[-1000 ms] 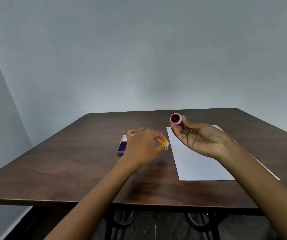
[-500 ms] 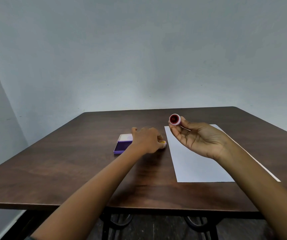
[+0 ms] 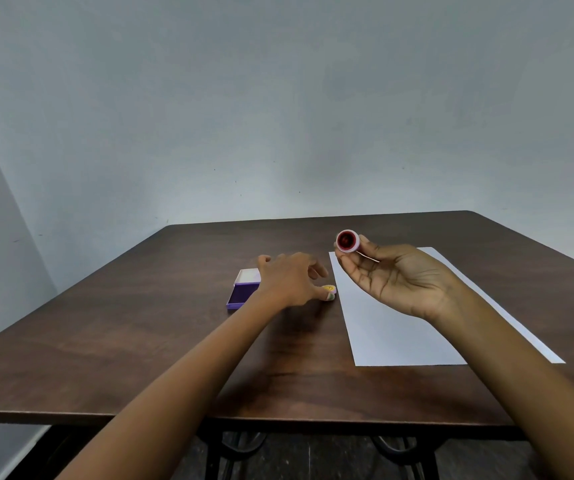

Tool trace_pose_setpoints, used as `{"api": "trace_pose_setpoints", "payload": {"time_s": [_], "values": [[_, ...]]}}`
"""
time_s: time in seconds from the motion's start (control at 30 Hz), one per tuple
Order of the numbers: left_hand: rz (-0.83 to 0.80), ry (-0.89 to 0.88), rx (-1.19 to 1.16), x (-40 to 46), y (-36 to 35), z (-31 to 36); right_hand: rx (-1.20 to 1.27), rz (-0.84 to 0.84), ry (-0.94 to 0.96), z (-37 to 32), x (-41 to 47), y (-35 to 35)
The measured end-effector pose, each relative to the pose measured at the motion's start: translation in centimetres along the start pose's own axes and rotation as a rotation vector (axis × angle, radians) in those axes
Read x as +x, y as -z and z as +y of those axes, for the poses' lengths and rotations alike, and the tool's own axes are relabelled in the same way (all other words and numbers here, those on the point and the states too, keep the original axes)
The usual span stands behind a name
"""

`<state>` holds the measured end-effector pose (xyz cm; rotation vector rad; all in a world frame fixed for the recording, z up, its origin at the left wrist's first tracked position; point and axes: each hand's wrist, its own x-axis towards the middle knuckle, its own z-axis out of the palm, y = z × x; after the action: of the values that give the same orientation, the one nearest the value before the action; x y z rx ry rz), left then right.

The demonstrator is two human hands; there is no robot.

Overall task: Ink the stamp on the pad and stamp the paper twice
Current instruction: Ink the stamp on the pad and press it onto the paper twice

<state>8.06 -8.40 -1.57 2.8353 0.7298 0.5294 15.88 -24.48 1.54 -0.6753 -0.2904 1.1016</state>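
The right hand (image 3: 396, 275) is pinching the stamp (image 3: 347, 241) above the paper (image 3: 382, 327), while the left hand (image 3: 289, 278) is resting loosely spread beside the cap (image 3: 329, 292).

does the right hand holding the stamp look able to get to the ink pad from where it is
Probably yes, with a detour: the ink pad lies open, but the left hand sits between it and the right hand holding the stamp.

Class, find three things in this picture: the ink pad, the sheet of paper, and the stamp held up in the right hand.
ink pad (image 3: 242, 293): head view, on the dark purple inking surface of the open case.
sheet of paper (image 3: 393, 337): head view, on its bare white middle.
stamp (image 3: 346, 240): head view, on its round red face.
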Motion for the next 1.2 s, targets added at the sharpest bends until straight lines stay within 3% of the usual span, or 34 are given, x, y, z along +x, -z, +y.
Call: {"api": "trace_pose_setpoints", "payload": {"time_s": [0.17, 0.57, 1.1, 1.2], "values": [[-0.092, 0.022, -0.068, 0.3, 0.0, 0.1, 0.003, -0.031, -0.010, -0.2, -0.2, 0.0], [-0.118, 0.013, -0.129, 0.2, 0.2, 0.0, -0.016, -0.051, -0.022, -0.2, -0.2, 0.0], [-0.022, 0.007, -0.227, 0.0, 1.0, -0.9, -0.015, -0.081, -0.038, -0.1, 0.2, 0.1], [0.065, 0.061, -0.248, -0.1, 2.3, -2.2, -0.018, -0.080, -0.042, -0.1, 0.3, -0.1]]}}
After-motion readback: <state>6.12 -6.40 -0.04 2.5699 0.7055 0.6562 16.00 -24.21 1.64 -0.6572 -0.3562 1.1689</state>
